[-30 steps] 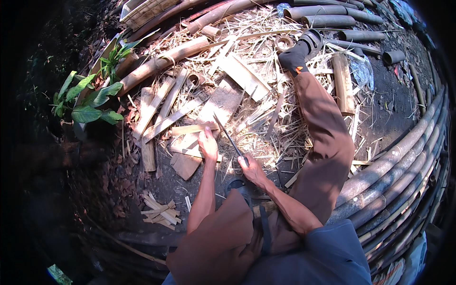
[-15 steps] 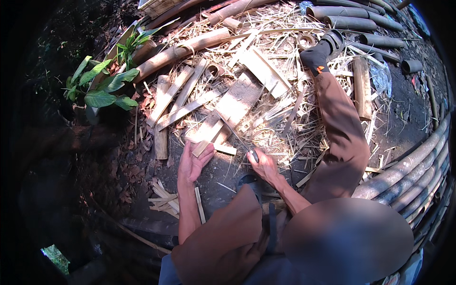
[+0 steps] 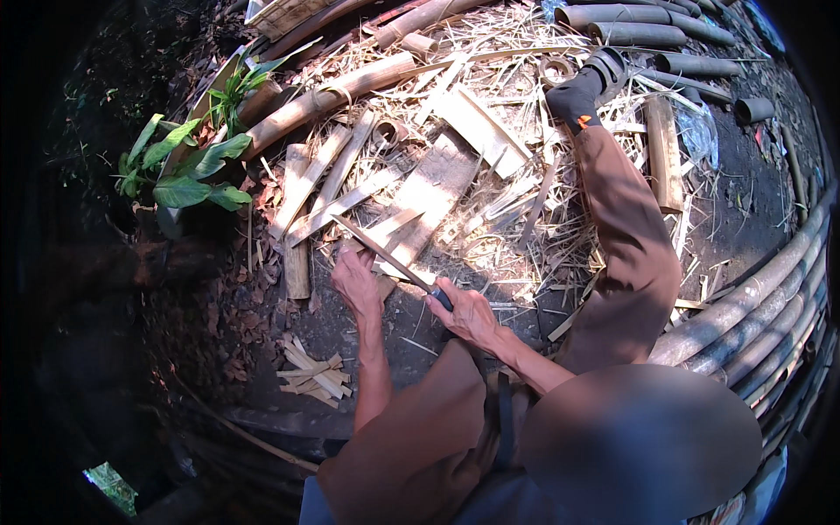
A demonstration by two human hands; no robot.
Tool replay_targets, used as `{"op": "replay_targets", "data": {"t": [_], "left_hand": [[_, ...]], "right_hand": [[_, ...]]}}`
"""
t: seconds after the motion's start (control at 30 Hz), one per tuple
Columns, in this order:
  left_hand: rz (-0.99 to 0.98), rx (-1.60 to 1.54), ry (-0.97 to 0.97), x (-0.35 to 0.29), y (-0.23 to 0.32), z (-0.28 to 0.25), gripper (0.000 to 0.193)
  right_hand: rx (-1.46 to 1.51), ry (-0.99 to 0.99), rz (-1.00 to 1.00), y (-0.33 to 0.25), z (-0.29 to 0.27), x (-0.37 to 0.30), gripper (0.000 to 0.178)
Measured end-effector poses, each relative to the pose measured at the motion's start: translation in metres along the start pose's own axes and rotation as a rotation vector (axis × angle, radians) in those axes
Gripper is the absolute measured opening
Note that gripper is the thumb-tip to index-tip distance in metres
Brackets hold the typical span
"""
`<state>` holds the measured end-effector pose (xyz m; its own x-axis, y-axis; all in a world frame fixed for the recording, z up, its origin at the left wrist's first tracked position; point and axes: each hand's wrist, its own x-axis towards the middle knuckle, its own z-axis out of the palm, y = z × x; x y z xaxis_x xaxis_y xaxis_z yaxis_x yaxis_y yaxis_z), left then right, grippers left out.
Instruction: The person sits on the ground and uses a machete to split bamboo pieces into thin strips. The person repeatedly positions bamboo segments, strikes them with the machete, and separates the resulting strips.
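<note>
My right hand (image 3: 472, 315) is wrapped round the dark handle of a long knife (image 3: 381, 251). Its blade slants up and left, reaching past the fingers of my other hand. My left hand (image 3: 357, 282) is closed, pinching one end of a pale bamboo strip (image 3: 395, 225), which points up and right over a flat wooden board (image 3: 442, 179). Blade and strip appear to cross close to my left fingertips; whether they touch I cannot tell. Below the board's near end, another short bamboo piece (image 3: 385, 287) shows partly behind the knife.
A small pile of split strips (image 3: 315, 374) lies left of my knee. Split bamboo slats (image 3: 313, 179) and a thick bamboo pole (image 3: 328, 98) lie beyond my left hand. Shavings (image 3: 525, 236) cover the ground. My outstretched leg (image 3: 626, 227) and long poles (image 3: 735, 306) bound the right side.
My left hand has turned over from palm-up and closed on a strip. The knife has swung left across it, with my right hand slightly lower and further left.
</note>
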<state>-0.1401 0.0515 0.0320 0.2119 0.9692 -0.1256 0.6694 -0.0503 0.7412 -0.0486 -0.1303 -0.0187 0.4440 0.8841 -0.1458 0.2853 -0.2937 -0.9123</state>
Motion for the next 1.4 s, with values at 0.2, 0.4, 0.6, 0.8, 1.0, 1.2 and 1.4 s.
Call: {"op": "replay_targets", "data": {"t": [0.2, 0.4, 0.6, 0.8, 1.0, 1.2, 1.4], "left_hand": [[-0.091, -0.494, 0.134, 0.004, 0.0, 0.018, 0.047], [-0.044, -0.52, 0.099, 0.009, 0.014, 0.027, 0.048], [-0.063, -0.607, 0.069, 0.006, 0.006, 0.027, 0.047], [-0.041, -0.528, 0.08, 0.004, 0.002, 0.024, 0.045], [-0.033, -0.558, 0.046, 0.008, 0.008, 0.018, 0.042], [-0.042, -0.503, 0.055, 0.006, 0.006, 0.016, 0.045], [0.002, -0.488, 0.036, -0.003, 0.018, 0.021, 0.049]], "right_hand": [[-0.035, -0.005, 0.004, -0.001, -0.008, 0.006, 0.036], [-0.014, 0.013, 0.227, 0.046, -0.012, 0.026, 0.039], [-0.011, 0.033, 0.344, 0.066, -0.02, 0.031, 0.041], [-0.011, 0.046, 0.158, 0.047, -0.004, 0.012, 0.043], [-0.086, 0.017, 0.134, 0.042, -0.002, 0.009, 0.042], [-0.07, -0.064, 0.197, 0.042, -0.003, 0.012, 0.044], [0.013, -0.014, 0.259, 0.052, -0.007, 0.015, 0.04]]}}
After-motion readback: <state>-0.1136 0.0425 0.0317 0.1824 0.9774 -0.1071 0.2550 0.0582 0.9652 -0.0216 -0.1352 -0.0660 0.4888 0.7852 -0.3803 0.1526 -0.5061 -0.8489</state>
